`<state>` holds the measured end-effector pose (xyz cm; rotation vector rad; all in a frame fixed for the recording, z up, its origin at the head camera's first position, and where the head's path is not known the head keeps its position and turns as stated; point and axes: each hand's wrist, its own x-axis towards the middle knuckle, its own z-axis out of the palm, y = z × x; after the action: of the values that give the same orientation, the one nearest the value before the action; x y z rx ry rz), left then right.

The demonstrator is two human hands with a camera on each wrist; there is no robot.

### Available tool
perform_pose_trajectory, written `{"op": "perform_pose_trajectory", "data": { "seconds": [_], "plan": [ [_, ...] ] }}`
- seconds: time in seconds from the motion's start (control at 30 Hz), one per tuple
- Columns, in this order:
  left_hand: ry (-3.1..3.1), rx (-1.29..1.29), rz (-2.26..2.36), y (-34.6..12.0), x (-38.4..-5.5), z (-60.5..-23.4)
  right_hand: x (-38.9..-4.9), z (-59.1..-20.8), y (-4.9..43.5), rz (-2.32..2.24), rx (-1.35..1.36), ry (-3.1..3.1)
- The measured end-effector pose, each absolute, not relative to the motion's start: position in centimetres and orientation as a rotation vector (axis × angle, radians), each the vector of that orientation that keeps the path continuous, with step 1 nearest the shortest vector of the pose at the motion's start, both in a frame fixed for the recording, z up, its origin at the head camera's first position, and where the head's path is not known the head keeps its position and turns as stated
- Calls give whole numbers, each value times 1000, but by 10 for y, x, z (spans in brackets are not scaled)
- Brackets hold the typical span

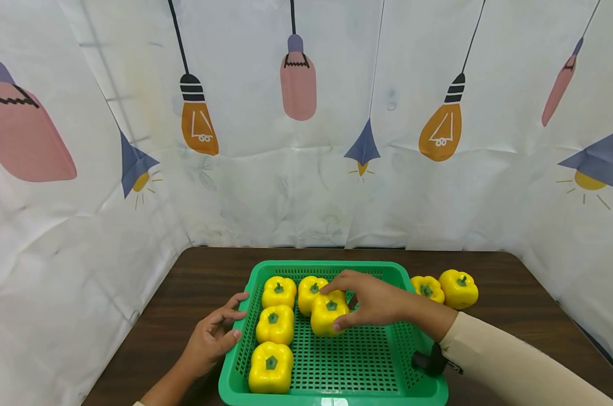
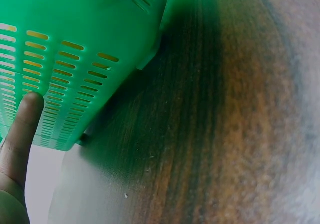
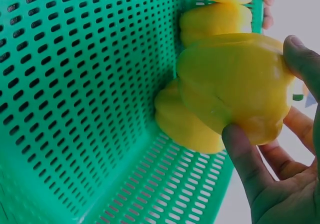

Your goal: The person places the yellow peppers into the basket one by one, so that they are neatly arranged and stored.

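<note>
A yellow bell pepper [image 1: 329,317] with a green stem is gripped between the thumb and fingers of my right hand [image 1: 369,299], inside the green basket [image 1: 336,264]. In the right wrist view the held pepper [image 3: 235,84] is raised off the perforated floor, in front of another pepper [image 3: 182,121]. Three peppers stand in a column along the basket's left side, the middle one [image 1: 274,324] among them; one more [image 1: 308,290] is at the back beside them. My left hand [image 1: 212,335] touches the basket's left rim with extended fingers; one finger [image 2: 25,129] lies against the outer wall.
Two yellow bell peppers, one of them the larger pepper [image 1: 458,288], lie on the dark wooden table [image 1: 154,349] right of the basket, near my right forearm. A white curtain [image 1: 265,197] printed with lamps hangs behind and at the sides.
</note>
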<state>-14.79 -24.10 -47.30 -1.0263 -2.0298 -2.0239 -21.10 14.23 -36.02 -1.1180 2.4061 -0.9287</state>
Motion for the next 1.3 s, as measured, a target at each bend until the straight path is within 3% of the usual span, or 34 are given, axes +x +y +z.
{"op": "perform_pose_trajectory", "data": {
  "seconds": [1.3],
  "plan": [
    [-1998, -1046, -2049, -239, -148, -471, -206, -377, 111, -733, -1156, 2503]
  ]
}}
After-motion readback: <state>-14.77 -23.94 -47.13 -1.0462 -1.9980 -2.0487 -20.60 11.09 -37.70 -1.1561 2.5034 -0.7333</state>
